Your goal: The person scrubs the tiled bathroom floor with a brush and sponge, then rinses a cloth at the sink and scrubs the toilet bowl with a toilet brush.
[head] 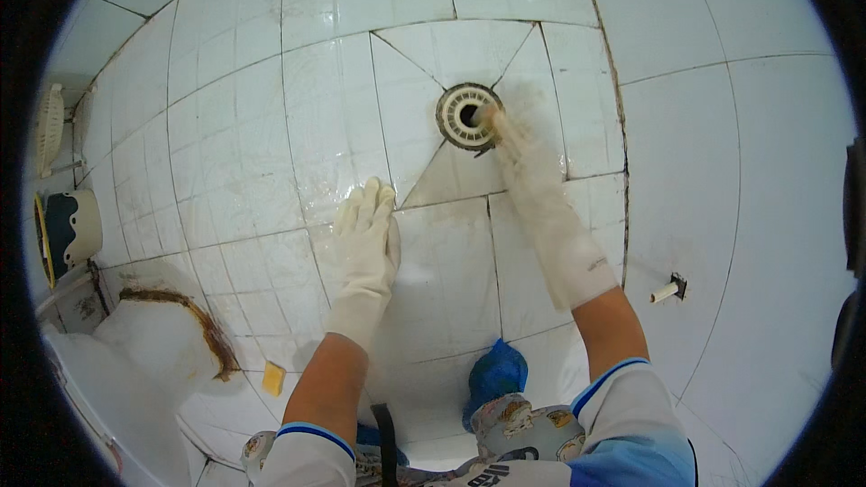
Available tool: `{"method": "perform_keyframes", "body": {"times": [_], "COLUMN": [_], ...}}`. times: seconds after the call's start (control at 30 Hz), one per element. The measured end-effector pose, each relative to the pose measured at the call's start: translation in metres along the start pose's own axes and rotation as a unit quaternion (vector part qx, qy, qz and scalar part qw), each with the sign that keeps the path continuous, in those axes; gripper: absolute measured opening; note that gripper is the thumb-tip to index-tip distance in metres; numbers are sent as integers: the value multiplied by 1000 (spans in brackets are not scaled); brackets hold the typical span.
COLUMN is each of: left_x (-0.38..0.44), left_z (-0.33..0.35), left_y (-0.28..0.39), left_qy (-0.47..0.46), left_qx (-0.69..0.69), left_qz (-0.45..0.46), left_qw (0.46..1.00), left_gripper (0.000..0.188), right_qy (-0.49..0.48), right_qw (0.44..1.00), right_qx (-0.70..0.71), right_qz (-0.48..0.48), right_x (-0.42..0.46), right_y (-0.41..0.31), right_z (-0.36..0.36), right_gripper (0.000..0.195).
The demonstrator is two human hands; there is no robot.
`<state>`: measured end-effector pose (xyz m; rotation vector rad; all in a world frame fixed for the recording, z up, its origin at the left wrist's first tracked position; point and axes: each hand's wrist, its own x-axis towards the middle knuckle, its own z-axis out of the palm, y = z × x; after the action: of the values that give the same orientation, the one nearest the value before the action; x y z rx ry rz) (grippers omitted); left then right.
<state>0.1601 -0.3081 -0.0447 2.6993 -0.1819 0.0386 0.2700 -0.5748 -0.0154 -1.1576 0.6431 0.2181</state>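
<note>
My left hand (366,237), in a pale rubber glove, lies flat on the wet white floor tiles (433,243) with its fingers nearly together and holds nothing. Up and to the right, my right hand (511,135), in a long glove of the same kind, reaches the right side of the round floor drain (449,116). The drain has a slotted cream ring with a dark hole in its middle. My right hand is blurred. A brownish, blurred tip shows at its fingers over the ring; whether that is a held thing or fingertips, I cannot tell.
A yellow sponge (273,379) lies at lower left, near the white toilet base (149,345) with its brown-stained edge. A pipe stub (666,290) sticks out of the right wall. At far left are a dark green and beige container (84,226) and a pale basket (51,128). A blue shoe cover (497,372) is below.
</note>
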Motion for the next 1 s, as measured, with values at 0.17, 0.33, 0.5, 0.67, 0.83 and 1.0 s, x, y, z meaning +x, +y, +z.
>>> {"method": "perform_keyframes", "body": {"times": [0.17,0.33,0.5,0.67,0.83,1.0], "left_x": [-3,0,-6,1,4,-4], "left_z": [1,6,0,-4,5,-6], "left_y": [-5,0,-7,3,3,-3], "left_qy": [27,23,34,6,15,25], "left_qx": [2,-1,3,-15,-24,-5], "left_qz": [5,14,15,12,23,8], "left_qw": [1000,1000,999,1000,999,1000], "left_gripper": [44,45,45,46,47,47], "right_qy": [-120,21,-132,-11,-79,-263], "right_qw": [969,926,682,997,744,702], "right_qx": [-190,-352,-603,-77,-612,-612], "right_qz": [-100,-133,-393,-21,-257,-254], "right_x": [-12,65,22,44,60,-47], "right_y": [34,-37,46,3,16,28], "right_z": [4,33,74,21,68,50], "right_gripper": [40,43,38,26,38,47]}}
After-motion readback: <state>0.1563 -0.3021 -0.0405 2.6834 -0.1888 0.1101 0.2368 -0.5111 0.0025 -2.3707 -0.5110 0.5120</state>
